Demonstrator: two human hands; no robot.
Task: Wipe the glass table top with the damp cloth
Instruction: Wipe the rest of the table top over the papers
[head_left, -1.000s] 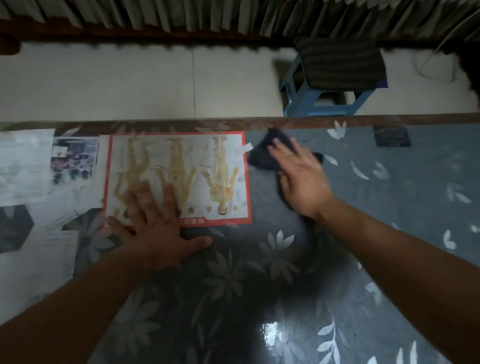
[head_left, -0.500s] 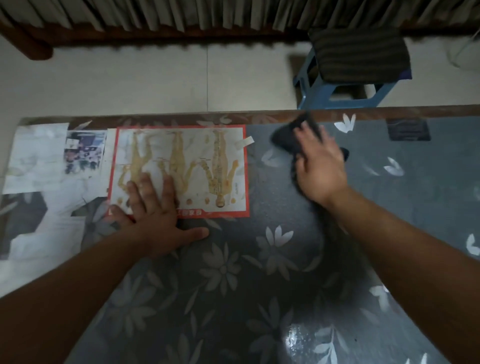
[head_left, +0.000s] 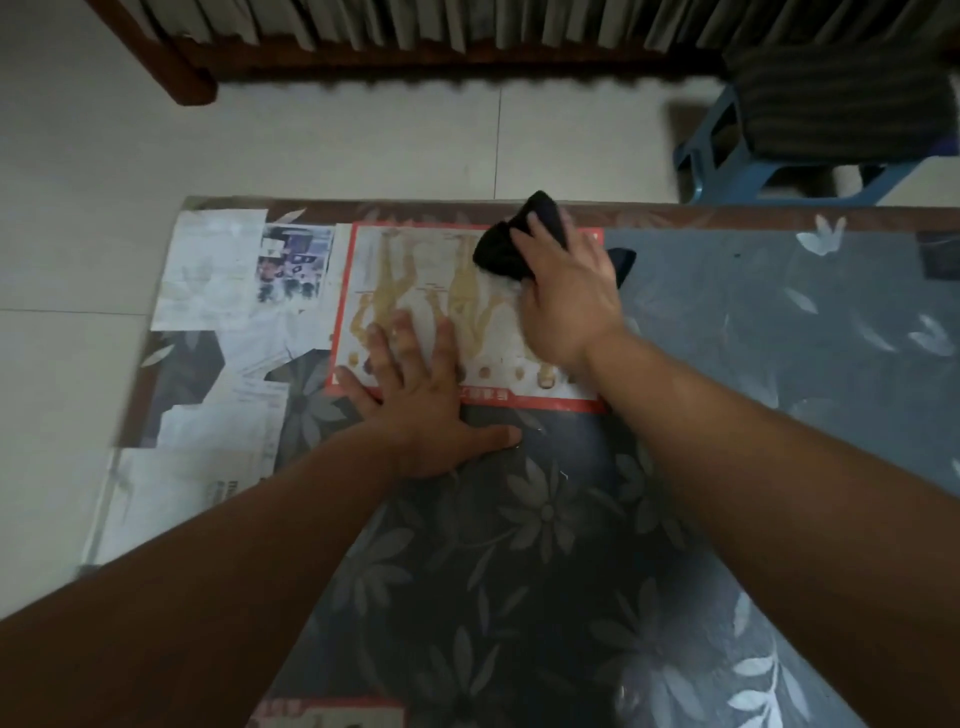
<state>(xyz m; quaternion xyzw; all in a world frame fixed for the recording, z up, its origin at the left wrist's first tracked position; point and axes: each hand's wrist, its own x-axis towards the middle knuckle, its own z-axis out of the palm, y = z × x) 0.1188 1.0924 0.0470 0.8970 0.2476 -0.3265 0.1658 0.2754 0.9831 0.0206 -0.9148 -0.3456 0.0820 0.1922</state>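
A dark, bunched damp cloth (head_left: 506, 244) lies near the far edge of the glass table top (head_left: 727, 332).

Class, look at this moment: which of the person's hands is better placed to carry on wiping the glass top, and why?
The right hand: it presses the dark cloth onto the glass table top. The left hand lies flat and empty, bracing.
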